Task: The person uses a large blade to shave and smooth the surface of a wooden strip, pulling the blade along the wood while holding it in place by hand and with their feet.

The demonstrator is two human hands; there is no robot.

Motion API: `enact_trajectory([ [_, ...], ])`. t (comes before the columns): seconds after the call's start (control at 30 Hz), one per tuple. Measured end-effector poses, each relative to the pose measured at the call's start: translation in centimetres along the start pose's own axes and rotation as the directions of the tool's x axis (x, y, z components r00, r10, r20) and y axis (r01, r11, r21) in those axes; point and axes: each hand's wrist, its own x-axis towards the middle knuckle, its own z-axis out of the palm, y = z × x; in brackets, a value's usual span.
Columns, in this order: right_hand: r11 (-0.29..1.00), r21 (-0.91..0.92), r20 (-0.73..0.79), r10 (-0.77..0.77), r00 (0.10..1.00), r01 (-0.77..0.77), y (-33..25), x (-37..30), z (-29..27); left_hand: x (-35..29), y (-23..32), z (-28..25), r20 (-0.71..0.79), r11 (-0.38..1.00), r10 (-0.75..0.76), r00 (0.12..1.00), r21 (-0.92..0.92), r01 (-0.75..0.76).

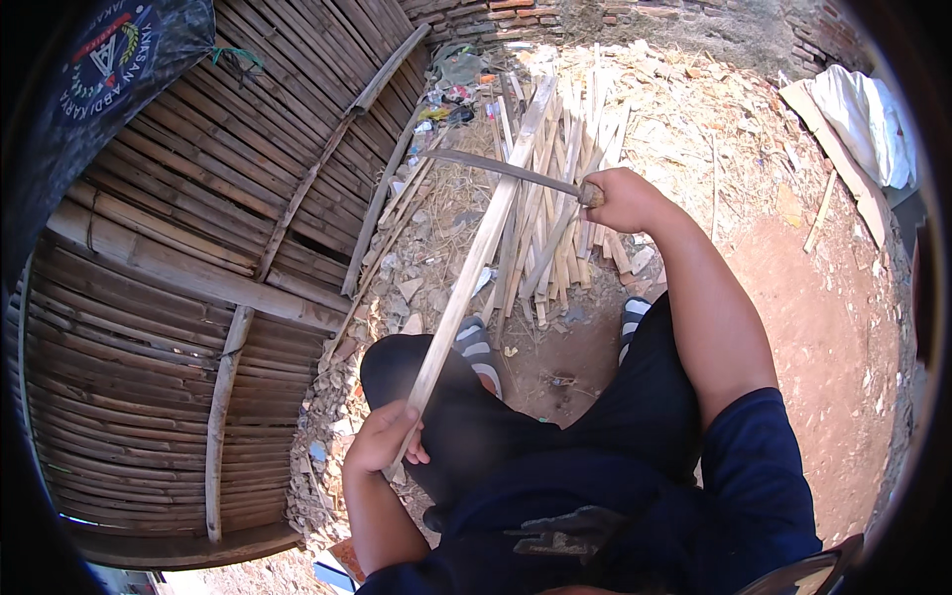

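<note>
One blade (pixel 511 173), one wood strip (pixel 466 273)
Left fingers (pixel 416 442) grip the strip's near end, right fingers (pixel 609 206) the blade's handle (pixel 590 194); one stick pile (pixel 557 253) beyond, too jumbled to count.

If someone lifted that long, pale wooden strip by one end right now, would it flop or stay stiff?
The wooden strip probably stays fairly stiff, since it runs nearly straight from the left hand past the machete. It looks light for its length, being so narrow. Its flat face suggests it would slide rather than roll if pushed.
</note>
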Motion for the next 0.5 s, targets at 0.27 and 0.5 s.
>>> enact_trajectory([
  [0.27, 0.96, -0.044, 0.214, -0.26, 0.942, 0.275, -4.5, -2.3, 1.7, 0.2, -0.2, -0.2, 0.026, 0.999, -0.02, 0.999, -0.045, 0.021],
  [0.5, 0.911, 0.015, 0.223, -0.405, 0.887, 0.412, -3.7, -1.3, 2.7, 0.0, -0.4, -0.4, 0.026, 0.999, 0.0, 1.0, -0.043, 0.001],
])
